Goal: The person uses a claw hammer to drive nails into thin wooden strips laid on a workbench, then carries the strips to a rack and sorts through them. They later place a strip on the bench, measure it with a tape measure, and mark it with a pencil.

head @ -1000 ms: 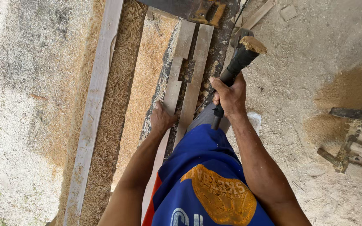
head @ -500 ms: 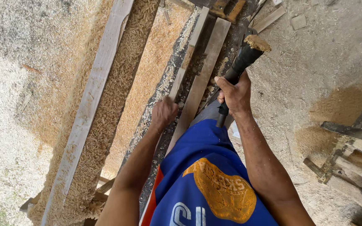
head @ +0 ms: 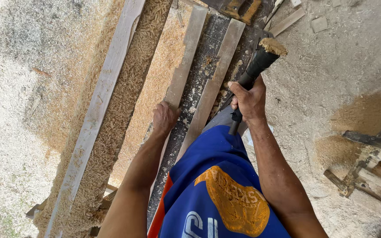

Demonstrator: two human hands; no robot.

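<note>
My left hand point(head: 165, 118) presses down on the near end of a long pale wooden plank point(head: 186, 57) that lies along a dark machine bed point(head: 208, 48). A second plank point(head: 219, 75) lies beside it to the right. My right hand point(head: 248, 100) is shut on a black lever handle point(head: 255, 66) that points up and away, its tip caked with sawdust. Below the hands, my blue shirt with an orange patch fills the lower middle of the view.
A longer plank point(head: 104, 97) covered in wood shavings runs along the left, with heaps of sawdust point(head: 151, 92) between it and the bed. An orange machine part point(head: 239, 9) sits at the top. Wooden frames and a sawdust pile point(head: 367, 114) lie on the ground at right.
The view has swung a little, so the planks now slant more to the right. Both hands keep their grip, the left on the plank and the right on the lever.
</note>
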